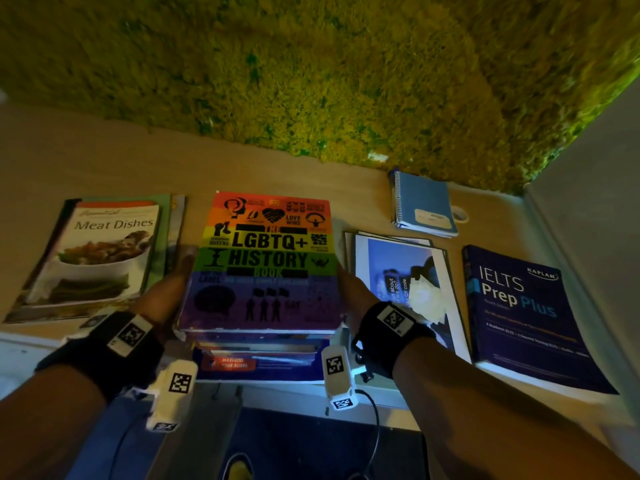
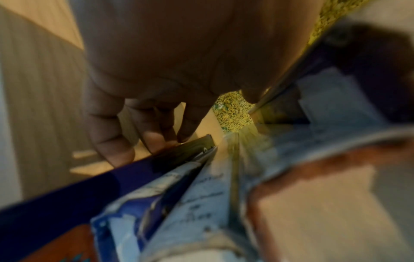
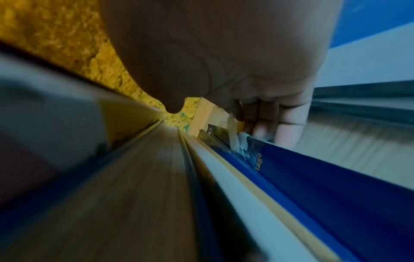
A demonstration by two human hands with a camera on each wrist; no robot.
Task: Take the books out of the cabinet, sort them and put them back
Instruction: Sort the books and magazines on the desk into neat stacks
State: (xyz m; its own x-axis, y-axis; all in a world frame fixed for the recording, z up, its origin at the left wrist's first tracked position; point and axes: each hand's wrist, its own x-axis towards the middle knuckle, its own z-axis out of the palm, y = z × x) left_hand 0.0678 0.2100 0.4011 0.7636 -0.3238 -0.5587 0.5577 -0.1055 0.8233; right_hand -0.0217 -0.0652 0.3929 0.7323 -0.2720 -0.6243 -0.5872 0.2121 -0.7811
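A stack of books [image 1: 259, 355] stands at the front middle of the pale tabletop [image 1: 104, 161], with a rainbow "LGBTQ+ History" book [image 1: 270, 258] on top. My left hand [image 1: 166, 292] grips the stack's left side and my right hand [image 1: 356, 289] grips its right side. In the left wrist view the fingers [image 2: 116, 145] curl under the lowest dark blue cover [image 2: 67, 203]. The right wrist view shows fingers [image 3: 286, 134] hooked under a blue book [image 3: 336, 186], the thumb lying over the top edge.
A "Meat Dishes" cookbook [image 1: 100, 251] lies on thin books at the left. To the right lie printed sheets [image 1: 405, 282], an "IELTS Prep Plus" book [image 1: 519, 313], a blue spiral notebook [image 1: 424, 206] and a tape roll [image 1: 460, 213]. A green moss wall [image 1: 311, 64] is behind, a white panel [image 1: 588, 202] at right.
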